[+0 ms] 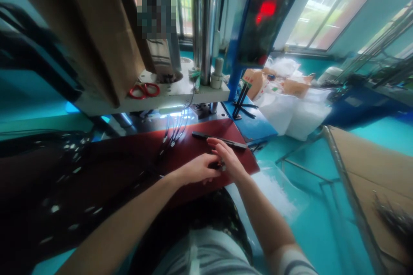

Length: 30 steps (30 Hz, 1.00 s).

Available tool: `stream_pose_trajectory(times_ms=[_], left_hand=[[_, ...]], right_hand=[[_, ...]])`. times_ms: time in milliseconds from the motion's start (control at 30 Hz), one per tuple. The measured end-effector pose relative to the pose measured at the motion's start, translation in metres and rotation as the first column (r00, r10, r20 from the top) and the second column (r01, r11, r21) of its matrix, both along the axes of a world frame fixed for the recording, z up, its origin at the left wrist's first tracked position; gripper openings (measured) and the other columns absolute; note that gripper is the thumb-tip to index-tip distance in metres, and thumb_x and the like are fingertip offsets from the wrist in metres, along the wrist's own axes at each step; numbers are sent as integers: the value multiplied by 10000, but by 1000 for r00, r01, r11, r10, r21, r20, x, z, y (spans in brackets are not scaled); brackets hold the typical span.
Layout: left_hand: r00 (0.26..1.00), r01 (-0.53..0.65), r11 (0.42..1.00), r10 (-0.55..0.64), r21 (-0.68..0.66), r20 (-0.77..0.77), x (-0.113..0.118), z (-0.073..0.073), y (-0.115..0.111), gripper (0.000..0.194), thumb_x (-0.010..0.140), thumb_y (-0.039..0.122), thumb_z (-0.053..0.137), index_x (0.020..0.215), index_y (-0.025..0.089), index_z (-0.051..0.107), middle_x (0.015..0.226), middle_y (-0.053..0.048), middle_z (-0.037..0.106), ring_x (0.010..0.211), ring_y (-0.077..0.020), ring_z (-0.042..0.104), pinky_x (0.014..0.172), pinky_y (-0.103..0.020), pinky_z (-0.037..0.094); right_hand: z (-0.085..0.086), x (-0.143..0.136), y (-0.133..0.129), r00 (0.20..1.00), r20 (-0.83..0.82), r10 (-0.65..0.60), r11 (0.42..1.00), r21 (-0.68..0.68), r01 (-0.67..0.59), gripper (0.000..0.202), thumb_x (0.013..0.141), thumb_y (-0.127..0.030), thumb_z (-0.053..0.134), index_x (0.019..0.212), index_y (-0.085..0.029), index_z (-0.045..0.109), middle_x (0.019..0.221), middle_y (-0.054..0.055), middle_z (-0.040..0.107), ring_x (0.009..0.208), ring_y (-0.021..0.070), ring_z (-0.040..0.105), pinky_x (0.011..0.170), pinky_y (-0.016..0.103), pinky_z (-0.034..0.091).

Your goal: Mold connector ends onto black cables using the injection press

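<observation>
Over the front edge of the dark red work surface [206, 133], my two hands meet. My left hand [204, 168] is closed, its fingers curled round a small dark piece [215, 165] that is mostly hidden. Against it from the right comes my right hand [227, 159], its upper fingers fairly straight and its thumb side at the same small piece. Just beyond the fingers lies a black bar [237, 144]. Several thin black cables [174, 135] with pale connectors hang from the lit slot of the machine onto the red surface.
Red-handled scissors [144, 90] rest on the machine's white plate [177, 90]. Black pliers [247, 109] stand at the blue side plate [258, 122]. Many black cables [58, 189] heap at left. White bags [290, 103] and a cardboard-topped table [371, 150] are at right.
</observation>
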<state>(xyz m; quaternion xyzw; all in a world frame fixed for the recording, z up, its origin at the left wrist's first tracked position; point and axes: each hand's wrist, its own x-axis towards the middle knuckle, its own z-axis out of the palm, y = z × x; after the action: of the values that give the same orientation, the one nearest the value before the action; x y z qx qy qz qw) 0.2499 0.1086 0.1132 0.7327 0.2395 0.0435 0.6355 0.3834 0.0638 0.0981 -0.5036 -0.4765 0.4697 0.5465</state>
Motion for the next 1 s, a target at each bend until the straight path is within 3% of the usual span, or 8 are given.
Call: stream_pose_trajectory(times_ms=[100, 367, 433, 567, 667, 800, 900, 1000], left_hand=[[996, -86, 996, 86, 35, -20, 7, -4, -2, 150, 681, 178, 523, 810, 125, 576, 539, 37, 522, 416, -86, 490, 412, -194, 384], [973, -176, 959, 204, -220, 109, 12, -14, 9, 108, 696, 225, 548, 711, 139, 486, 546, 32, 522, 343, -41, 400, 325, -163, 246], [953, -216, 939, 263, -268, 153, 9, -13, 13, 147, 702, 247, 560, 736, 153, 452, 562, 51, 504, 330, -27, 368, 314, -157, 215], [934, -296, 913, 338, -280, 118, 8, -14, 15, 193, 693, 283, 596, 751, 148, 472, 482, 79, 428, 315, -25, 318, 306, -154, 186], [925, -326, 898, 367, -296, 96, 8, -16, 14, 231, 667, 303, 636, 735, 140, 488, 434, 90, 384, 317, -24, 298, 314, -154, 180], [915, -341, 890, 388, -302, 110, 5, -17, 13, 274, 649, 336, 665, 710, 131, 495, 426, 83, 385, 332, -23, 300, 332, -158, 184], [924, -337, 909, 369, -247, 99, 3, -17, 11, 273, 655, 344, 659, 716, 118, 518, 440, 73, 401, 351, -30, 320, 354, -166, 209], [925, -358, 927, 369, -111, 96, 2, -18, 8, 226, 651, 293, 653, 743, 116, 546, 492, 57, 455, 396, -48, 378, 391, -176, 273]], right_hand=[[3, -3, 1, 998, 56, 34, 999, 35, -36, 380, 843, -439, 464, 1143, -229, 569, 1243, 45, 565, 1176, 210, 483, 1009, 362, 331], [8, 29, 14, 881, 465, 84, 996, -7, -91, 485, 878, -445, 365, 1271, -183, 474, 1288, 93, 528, 1169, 209, 491, 988, 351, 360], [2, 49, 13, 718, 695, -25, 1000, 22, 13, 482, 876, -384, 384, 1283, -139, 459, 1306, 125, 505, 1199, 230, 455, 1009, 364, 333], [-10, 70, 3, 119, 993, 11, 996, -21, 86, 384, 787, -139, 424, 1150, -95, 541, 1107, 168, 584, 1064, 266, 511, 907, 360, 375], [-12, 71, -3, -13, 994, 104, 987, -102, 121, 233, 747, -127, 424, 932, -142, 565, 936, 125, 605, 895, 238, 560, 751, 308, 399], [-10, 75, -9, 189, 961, 204, 960, -234, 151, 77, 745, -204, 432, 801, -185, 480, 814, 74, 611, 744, 206, 564, 637, 290, 372], [-13, 72, -19, 562, 818, 121, 954, -252, 161, 28, 723, -181, 431, 718, -206, 419, 670, 11, 571, 618, 157, 538, 551, 256, 365], [-21, 50, -31, 941, 339, -7, 965, -246, 95, 53, 764, -235, 447, 777, -223, 397, 508, -80, 487, 365, 104, 433, 363, 210, 293]])
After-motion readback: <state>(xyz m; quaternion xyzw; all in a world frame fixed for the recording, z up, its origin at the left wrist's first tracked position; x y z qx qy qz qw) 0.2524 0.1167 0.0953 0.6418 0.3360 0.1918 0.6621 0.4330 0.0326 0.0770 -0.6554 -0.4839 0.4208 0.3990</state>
